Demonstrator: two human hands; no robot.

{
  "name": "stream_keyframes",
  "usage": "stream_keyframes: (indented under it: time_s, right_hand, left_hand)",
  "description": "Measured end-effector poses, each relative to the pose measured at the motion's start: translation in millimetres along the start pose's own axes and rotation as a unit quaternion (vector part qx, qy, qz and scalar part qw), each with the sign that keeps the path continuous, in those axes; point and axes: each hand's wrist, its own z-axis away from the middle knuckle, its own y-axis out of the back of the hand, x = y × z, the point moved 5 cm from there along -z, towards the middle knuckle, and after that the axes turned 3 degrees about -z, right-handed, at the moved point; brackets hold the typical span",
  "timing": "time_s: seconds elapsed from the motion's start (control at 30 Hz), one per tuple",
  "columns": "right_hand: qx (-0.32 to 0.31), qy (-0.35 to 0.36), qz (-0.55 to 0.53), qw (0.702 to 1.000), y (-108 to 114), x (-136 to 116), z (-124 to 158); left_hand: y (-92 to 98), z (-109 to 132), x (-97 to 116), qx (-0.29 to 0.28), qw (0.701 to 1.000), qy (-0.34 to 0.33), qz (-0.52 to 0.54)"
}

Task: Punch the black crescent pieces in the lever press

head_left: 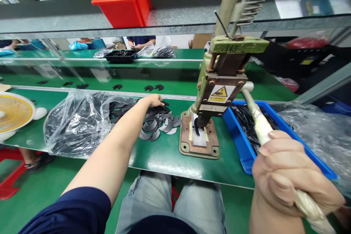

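My right hand [290,172] is wrapped round the tape-covered lever [259,119] of a green hand press [222,80]. Under the press ram, a black curved piece [196,127] rests on the pale plate [199,139] of the base. My left hand [154,100] reaches over a pile of black and grey curved pieces [157,124], left of the press. Its fingers are pinched at the pile's far edge, with a dark piece at their tips; part of the grip is hidden. Beside the pile lies a clear plastic bag [79,124] of dark pieces.
A blue bin [246,166] of black parts stands right of the press. Several curved pieces [148,88] lie along the green strip behind. A yellow-and-white fan [16,111] is at left, a red bin [123,2] on the shelf above. Another person's hands [138,46] work across the bench.
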Motion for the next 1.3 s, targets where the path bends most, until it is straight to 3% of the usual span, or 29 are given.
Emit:
stream_keyframes:
  time_s: [0.2, 0.33, 0.43, 0.63, 0.73, 0.83, 0.9, 1.03, 1.1, 1.3]
  right_hand:
    - [0.000, -0.010, -0.008, 1.000, -1, 0, 0]
    - [-0.009, -0.031, -0.010, 0.999, -2, -2, 0]
    - [-0.014, -0.041, -0.013, 0.999, -3, -5, 0]
    - [-0.010, -0.033, -0.017, 0.999, -4, -6, -1]
    - [-0.015, -0.028, -0.014, 0.999, -4, -5, -1]
    - [-0.019, -0.030, -0.010, 0.999, -4, -4, -1]
    - [-0.013, -0.029, -0.012, 0.999, -4, -4, -1]
    - [0.004, -0.024, -0.019, 1.000, -5, -4, 0]
    - [0.007, -0.024, -0.017, 1.000, -6, -4, 0]
    - [0.015, -0.012, -0.016, 1.000, -5, 0, 0]
  left_hand:
    - [14.0, 26, -5, -0.005, 0.999, -0.017, 0.038]
    - [18.2, 54, 10, 0.006, 0.993, -0.027, 0.118]
    - [-1.8, 88, 42, -0.028, 0.968, -0.063, 0.242]
    - [-70.9, 144, 112, -0.111, 0.904, -0.113, 0.396]
    - [-92.6, 149, 128, -0.132, 0.882, -0.096, 0.443]
    - [-101.5, 148, 135, -0.148, 0.870, -0.076, 0.465]
    - [-102.0, 146, 135, -0.141, 0.872, -0.067, 0.465]
    - [-97.6, 140, 130, -0.095, 0.908, -0.061, 0.405]
    - [-97.1, 138, 128, -0.098, 0.914, -0.067, 0.387]
    - [-103.0, 138, 125, -0.124, 0.879, -0.089, 0.452]
